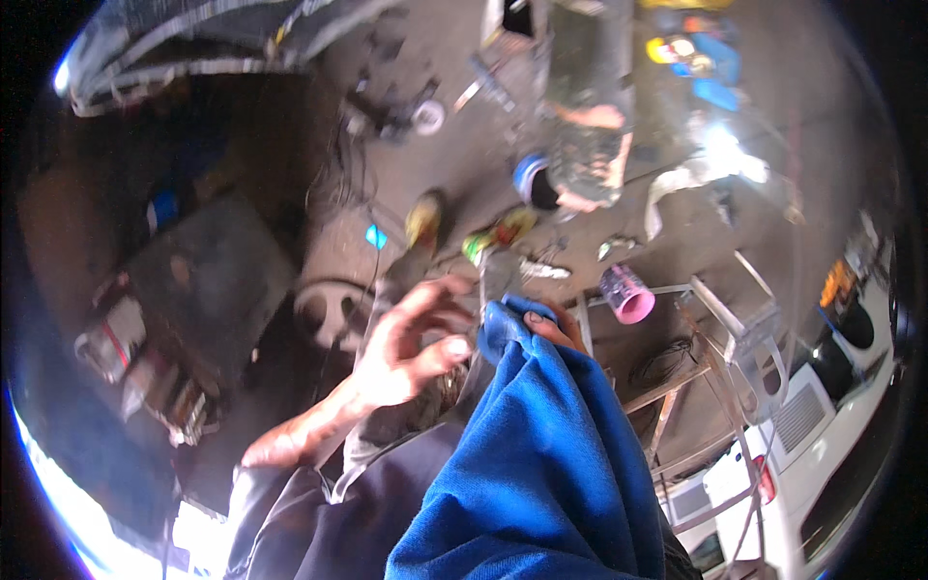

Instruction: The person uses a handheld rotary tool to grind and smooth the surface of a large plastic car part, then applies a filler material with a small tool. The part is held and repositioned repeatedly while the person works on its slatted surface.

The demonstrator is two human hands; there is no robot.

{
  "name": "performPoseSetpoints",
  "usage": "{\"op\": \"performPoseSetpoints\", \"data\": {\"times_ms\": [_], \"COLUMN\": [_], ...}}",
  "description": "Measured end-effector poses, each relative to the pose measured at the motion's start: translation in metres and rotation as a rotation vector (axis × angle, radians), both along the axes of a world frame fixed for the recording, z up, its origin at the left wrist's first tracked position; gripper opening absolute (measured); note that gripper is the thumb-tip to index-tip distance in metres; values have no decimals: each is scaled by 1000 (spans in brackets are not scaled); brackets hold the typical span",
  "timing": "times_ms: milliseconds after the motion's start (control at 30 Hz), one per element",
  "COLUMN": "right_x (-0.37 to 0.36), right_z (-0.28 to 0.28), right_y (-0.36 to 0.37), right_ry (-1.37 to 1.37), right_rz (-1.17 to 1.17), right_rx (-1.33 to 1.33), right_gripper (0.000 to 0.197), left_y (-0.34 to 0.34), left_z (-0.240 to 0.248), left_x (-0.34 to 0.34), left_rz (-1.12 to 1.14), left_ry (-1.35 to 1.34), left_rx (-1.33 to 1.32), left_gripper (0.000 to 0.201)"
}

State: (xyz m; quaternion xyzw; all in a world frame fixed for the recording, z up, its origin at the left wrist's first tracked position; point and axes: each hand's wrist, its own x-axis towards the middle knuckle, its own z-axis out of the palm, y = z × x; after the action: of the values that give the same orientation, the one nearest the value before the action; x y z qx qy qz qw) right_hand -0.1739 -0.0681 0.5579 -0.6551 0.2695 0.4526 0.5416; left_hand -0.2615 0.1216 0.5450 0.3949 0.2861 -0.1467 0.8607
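A large blue cloth (565, 445) hangs in folds from mid-picture to the lower edge and covers most of my right forearm. Its bunched upper end is gripped by my right hand (551, 327), of which only some fingers show. Whether the cloth is a garment I cannot tell. Just left of the bunched end is my left hand (411, 343), bare, with thumb and fingers apart and nothing in it. A dark grey sleeve (280, 517) is pushed up on the left arm.
Below are my shoes (503, 232). A pink cylinder (630, 296) stands by a metal frame (710, 300) on the right, with a white vehicle (851, 425) beyond. A dark flat panel (213, 271) lies left, and a blue-rimmed bucket (534, 181) ahead.
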Motion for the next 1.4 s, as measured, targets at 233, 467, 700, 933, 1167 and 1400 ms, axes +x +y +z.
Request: {"op": "performPoseSetpoints", "data": {"times_ms": [233, 467, 700, 933, 1167, 1400], "right_x": [27, 8, 28, 26, -31, -105], "right_z": [70, 128, 166, 168, 174, 173], "right_y": [0, -20, -53, -69, -65, -37], "right_ry": [-897, -583, -537, -754, -630, -608], "right_rz": [339, 369, 286, 521, 673, 330], "right_rx": [370, 528, 764, 559, -133, -317], "right_gripper": [42, 39, 61, 96, 106, 76], "left_y": [102, 108, 115, 91, 84, 90], "left_z": [128, 247, 280, 294, 305, 350], "left_x": [39, 92, 163, 236, 270, 274], "left_rz": [382, -30, -338, -569, -718, -844], "left_ry": [-464, -991, -1213, -1213, -1221, -1188], "left_rx": [712, 449, 281, 220, 149, 198], "left_gripper": [45, 32, 37, 42, 48, 54]}}
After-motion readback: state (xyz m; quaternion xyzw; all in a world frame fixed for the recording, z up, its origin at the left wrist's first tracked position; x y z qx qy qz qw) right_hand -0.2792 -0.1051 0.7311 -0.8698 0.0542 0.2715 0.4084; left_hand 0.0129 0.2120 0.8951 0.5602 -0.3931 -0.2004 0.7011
